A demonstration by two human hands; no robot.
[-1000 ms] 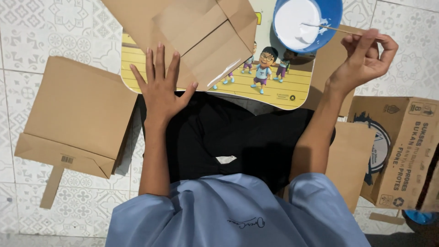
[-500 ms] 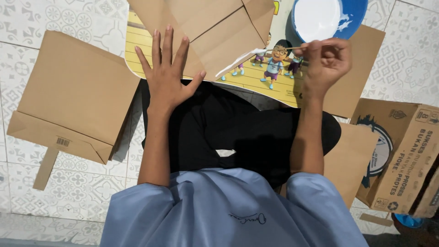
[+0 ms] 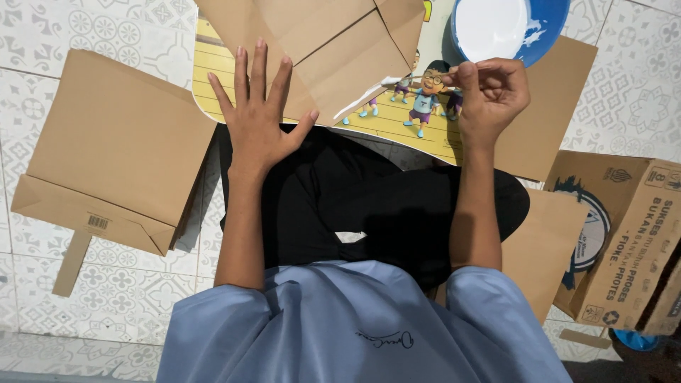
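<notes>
**On the floor, hands over folded brown paper**

Nearest the camera, at 6 o'clock, a pale blue shirt (image 3: 355,326) fills the lower edge, with black-clad crossed legs (image 3: 369,206) just beyond it. At 9 o'clock a finished brown paper bag (image 3: 113,152) lies flat on the patterned tiles; at 3 o'clock sits a printed cardboard box (image 3: 624,241). Further out, the left hand (image 3: 259,124) lies spread wide, fingers splayed, palm down on a partly folded brown paper sheet (image 3: 319,50) at 12 o'clock. That sheet rests on a yellow cartoon-printed board (image 3: 397,124). At 1 o'clock the right hand (image 3: 489,92) is closed, pinching a thin stick (image 3: 433,73) over the board. Farthest, at 1 o'clock, stands a blue bowl (image 3: 511,28) of white paste.
</notes>
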